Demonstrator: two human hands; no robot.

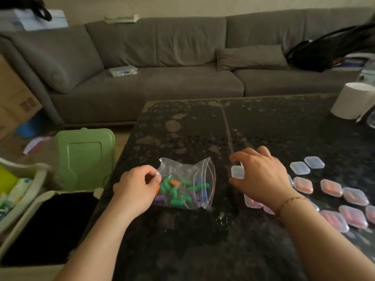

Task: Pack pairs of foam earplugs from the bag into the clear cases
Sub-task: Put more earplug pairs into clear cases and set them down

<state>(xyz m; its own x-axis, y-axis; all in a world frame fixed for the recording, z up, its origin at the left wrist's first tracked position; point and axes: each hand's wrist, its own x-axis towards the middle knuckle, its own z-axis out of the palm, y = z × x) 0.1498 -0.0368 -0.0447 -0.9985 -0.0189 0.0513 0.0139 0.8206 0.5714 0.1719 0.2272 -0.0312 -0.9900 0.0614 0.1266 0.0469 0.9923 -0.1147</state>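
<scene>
grey sofa [182, 78] — far side | green lid [85, 157] — left of table | white roll [348, 100]

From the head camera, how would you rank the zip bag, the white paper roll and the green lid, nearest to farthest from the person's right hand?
1. The zip bag, just left of the right hand, on the dark table.
2. The white paper roll, far right, toward the table's back edge.
3. The green lid, off the table's left side, beyond the left hand.

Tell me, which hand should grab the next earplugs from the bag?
Probably the left hand. Its fingers already pinch the bag by the earplugs, while the right hand is holding an empty clear case.
</scene>
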